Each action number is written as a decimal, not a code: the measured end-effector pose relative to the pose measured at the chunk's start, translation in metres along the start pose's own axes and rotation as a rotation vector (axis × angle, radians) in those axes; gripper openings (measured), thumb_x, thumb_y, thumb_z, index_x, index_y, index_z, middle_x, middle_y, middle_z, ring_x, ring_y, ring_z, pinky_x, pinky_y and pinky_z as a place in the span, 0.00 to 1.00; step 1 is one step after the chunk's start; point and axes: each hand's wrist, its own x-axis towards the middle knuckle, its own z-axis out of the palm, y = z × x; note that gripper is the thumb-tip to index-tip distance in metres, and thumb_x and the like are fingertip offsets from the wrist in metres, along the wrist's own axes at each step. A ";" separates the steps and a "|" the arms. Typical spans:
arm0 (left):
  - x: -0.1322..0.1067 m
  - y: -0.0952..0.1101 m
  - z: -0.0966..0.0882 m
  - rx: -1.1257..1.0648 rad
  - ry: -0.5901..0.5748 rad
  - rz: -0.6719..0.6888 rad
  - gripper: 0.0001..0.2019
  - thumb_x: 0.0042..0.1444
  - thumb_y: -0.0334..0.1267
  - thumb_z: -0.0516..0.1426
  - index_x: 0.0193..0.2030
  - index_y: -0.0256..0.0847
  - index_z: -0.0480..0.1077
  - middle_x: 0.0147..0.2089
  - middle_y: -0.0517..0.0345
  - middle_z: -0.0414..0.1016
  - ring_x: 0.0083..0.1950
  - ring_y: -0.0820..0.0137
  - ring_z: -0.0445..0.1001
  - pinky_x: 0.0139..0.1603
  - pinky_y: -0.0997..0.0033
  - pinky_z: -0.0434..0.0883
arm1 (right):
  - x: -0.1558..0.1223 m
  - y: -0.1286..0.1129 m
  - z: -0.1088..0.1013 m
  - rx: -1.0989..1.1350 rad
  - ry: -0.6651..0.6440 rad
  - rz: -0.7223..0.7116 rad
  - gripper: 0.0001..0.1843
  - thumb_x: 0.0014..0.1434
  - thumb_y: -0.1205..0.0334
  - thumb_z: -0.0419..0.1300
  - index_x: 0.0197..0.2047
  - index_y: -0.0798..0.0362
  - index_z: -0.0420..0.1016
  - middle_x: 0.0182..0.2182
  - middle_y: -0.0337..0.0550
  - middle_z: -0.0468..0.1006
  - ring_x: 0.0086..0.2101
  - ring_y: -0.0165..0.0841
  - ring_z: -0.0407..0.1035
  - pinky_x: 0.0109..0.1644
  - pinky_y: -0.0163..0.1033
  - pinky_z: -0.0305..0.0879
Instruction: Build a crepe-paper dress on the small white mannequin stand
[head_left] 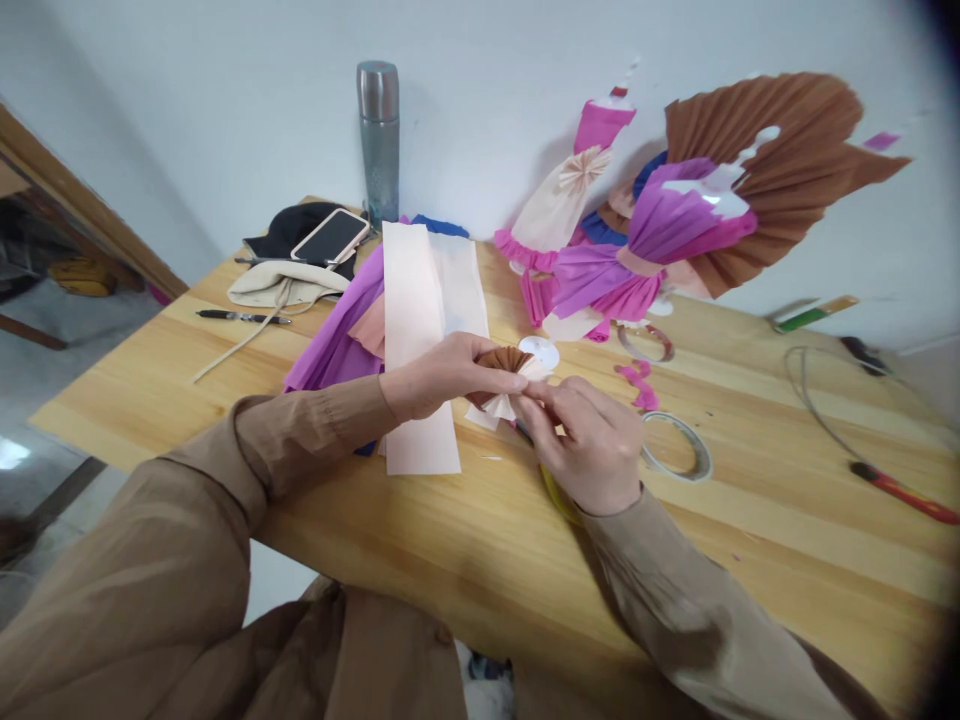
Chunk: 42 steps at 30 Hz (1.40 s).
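Observation:
A small pleated paper rosette (pixel 504 362), part brown and part cream, is held above the wooden table. My left hand (pixel 450 375) pinches it from the left, thumb across its front. At its right edge, my right hand (pixel 589 440) has thumb and index finger pressed together on the cream folds. Whether the right fingers also hold something small cannot be made out. Below my left wrist lies a long cream paper strip (pixel 420 440). Just behind the rosette is a white disc (pixel 540 352). A yellow-handled tool (pixel 556 492) is mostly hidden under my right hand.
Crepe-paper dressed figures (pixel 592 200) and a large brown pleated fan (pixel 780 170) stand at the back right. A tape roll (pixel 679 447) and red cutter (pixel 904 492) lie to the right. A steel flask (pixel 379 145), phone (pixel 331 238), pen (pixel 241 316) and purple paper (pixel 330 335) are left.

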 end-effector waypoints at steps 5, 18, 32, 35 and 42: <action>-0.001 0.003 -0.003 -0.097 -0.010 0.002 0.14 0.45 0.42 0.67 0.31 0.31 0.74 0.25 0.59 0.70 0.27 0.78 0.65 0.29 0.77 0.61 | -0.001 0.009 -0.014 0.036 0.094 0.046 0.12 0.62 0.67 0.57 0.47 0.52 0.77 0.21 0.38 0.71 0.21 0.31 0.65 0.25 0.37 0.59; 0.004 -0.003 -0.008 -0.278 0.039 -0.023 0.18 0.41 0.43 0.71 0.34 0.31 0.75 0.29 0.56 0.75 0.30 0.76 0.70 0.33 0.74 0.67 | -0.074 0.039 -0.037 0.016 -0.574 0.177 0.25 0.57 0.71 0.55 0.58 0.50 0.71 0.46 0.53 0.80 0.42 0.43 0.78 0.41 0.49 0.77; 0.007 -0.010 -0.005 -0.416 0.043 -0.029 0.21 0.37 0.44 0.73 0.35 0.33 0.77 0.32 0.57 0.77 0.32 0.75 0.73 0.37 0.72 0.69 | -0.061 0.040 -0.033 0.079 -0.496 0.195 0.15 0.60 0.65 0.59 0.51 0.50 0.76 0.40 0.48 0.81 0.35 0.38 0.77 0.34 0.42 0.75; 0.007 -0.011 -0.005 -0.408 0.030 -0.018 0.20 0.39 0.43 0.73 0.35 0.33 0.77 0.31 0.57 0.77 0.31 0.76 0.72 0.36 0.74 0.68 | -0.045 0.032 -0.035 0.218 -0.292 0.284 0.04 0.61 0.63 0.61 0.38 0.51 0.77 0.30 0.42 0.78 0.27 0.33 0.72 0.29 0.37 0.69; 0.008 -0.012 -0.006 -0.408 0.027 -0.013 0.19 0.40 0.43 0.72 0.36 0.33 0.77 0.33 0.56 0.77 0.33 0.74 0.74 0.38 0.71 0.69 | -0.007 0.014 -0.022 0.375 -0.134 0.457 0.07 0.61 0.63 0.59 0.31 0.52 0.74 0.26 0.39 0.76 0.25 0.30 0.69 0.29 0.36 0.66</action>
